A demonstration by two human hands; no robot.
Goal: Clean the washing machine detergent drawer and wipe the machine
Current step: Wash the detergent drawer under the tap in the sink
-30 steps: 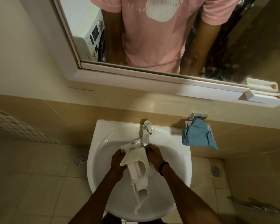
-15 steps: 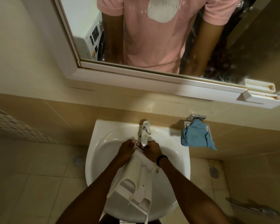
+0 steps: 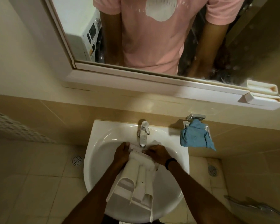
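Left hand (image 3: 121, 155) and right hand (image 3: 158, 153) grasp the detergent drawer (image 3: 137, 177) over the white washbasin (image 3: 94, 160); beige tiled wall (image 3: 68, 115), mirror (image 3: 152, 38) above, blue cloth (image 3: 195, 137) seemingly hooked.

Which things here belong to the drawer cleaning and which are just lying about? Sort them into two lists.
In the job:
- detergent drawer, gripped by the left hand and right hand
- sink and tap
- washing machine, seen in the mirror
- blue cloth, likely for wiping

Lying about:
- white trays on the mirror's ledge
- floor drain
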